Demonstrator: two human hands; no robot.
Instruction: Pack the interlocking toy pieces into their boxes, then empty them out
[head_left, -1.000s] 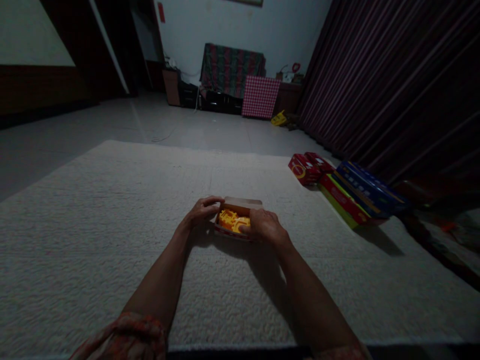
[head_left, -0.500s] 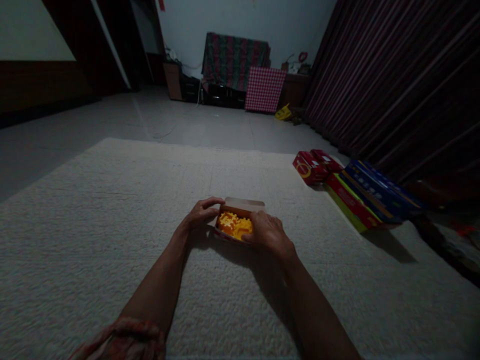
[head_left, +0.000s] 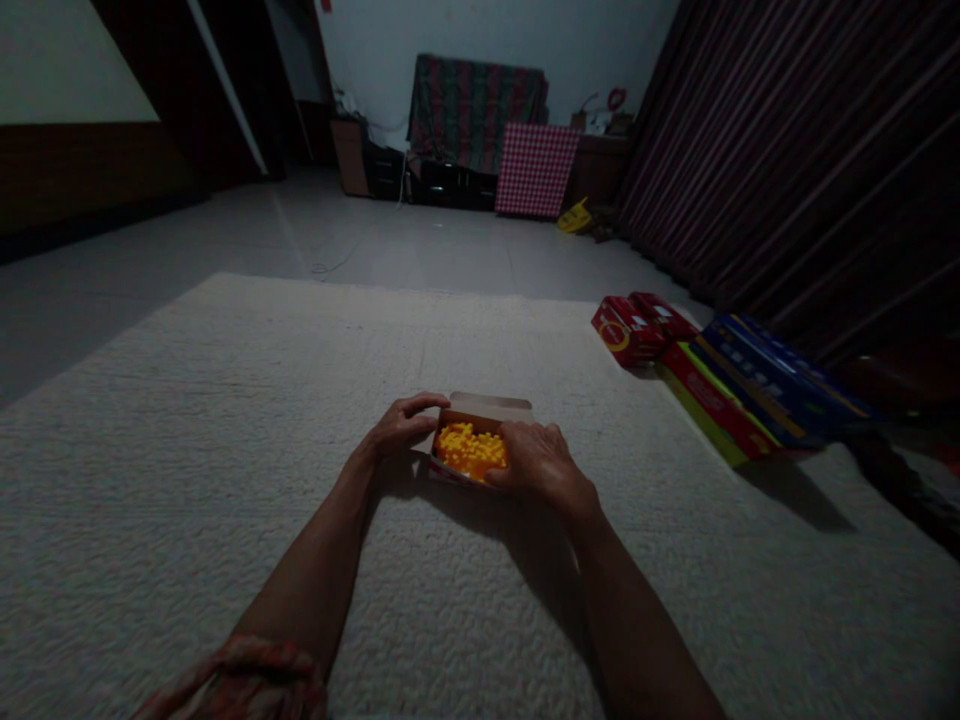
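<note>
- The small box (head_left: 480, 421), lying on the pale quilted cover (head_left: 262, 400), stands open, with its flap (head_left: 491, 403) folded out along the far side.
- Yellow pieces (head_left: 469, 448) already lie inside the small box, filling the part that shows; the right end is covered.
- Not done as things stand: the flap is not closed over the small box, and neither hand is clear of it. How much more remains, I cannot tell.
- The left hand (head_left: 401, 425) is at the left end of the small box, fingers loosely curved, thumb and forefinger apart, tips at its edge; it seems to steady the box rather than grip a piece.
- The right hand (head_left: 540, 460) covers the right end of the small box, fingers bent down, thumb by the near edge; whether it has hold of a piece or the wall, I cannot tell.
- Counted: one small box, one flap, two hands; the yellow pieces are several, too crowded to number.
- Beyond the small box to the right: two red boxes (head_left: 628, 332), one blue pack (head_left: 772, 375), and one red-and-green pack (head_left: 712, 400) beside it.
- Well beyond the small box: one checked cloth (head_left: 536, 168).
</note>
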